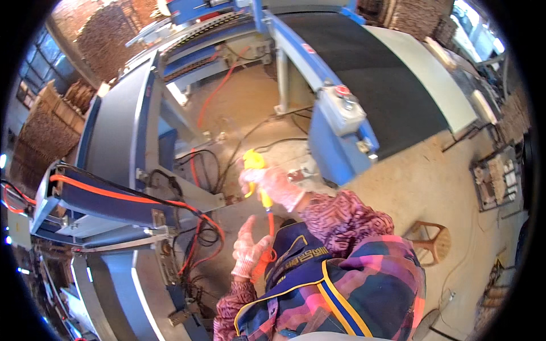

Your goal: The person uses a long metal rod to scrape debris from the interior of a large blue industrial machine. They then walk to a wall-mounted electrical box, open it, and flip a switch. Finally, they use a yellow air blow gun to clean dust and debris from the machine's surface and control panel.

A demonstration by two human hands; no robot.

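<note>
Your plaid sleeves and the dark blue apron (307,267) with its yellow trim fill the lower part of the view. Just above the apron, your gloved left hand (249,250) curls loosely around the orange coiled hose (267,250), thumb raised. That hose runs up to the yellow air blow gun (256,170), which your gloved right hand (274,186) grips firmly, fingers wrapped tight around its handle, nozzle end pointing up and away from you. Beyond the gun, black and orange cables (199,170) lie tangled on the dusty floor between the blue conveyor frames (335,136). A grey control box (343,108) with a red button sits on the right conveyor. A wooden stool (429,241) stands to your right.
</note>
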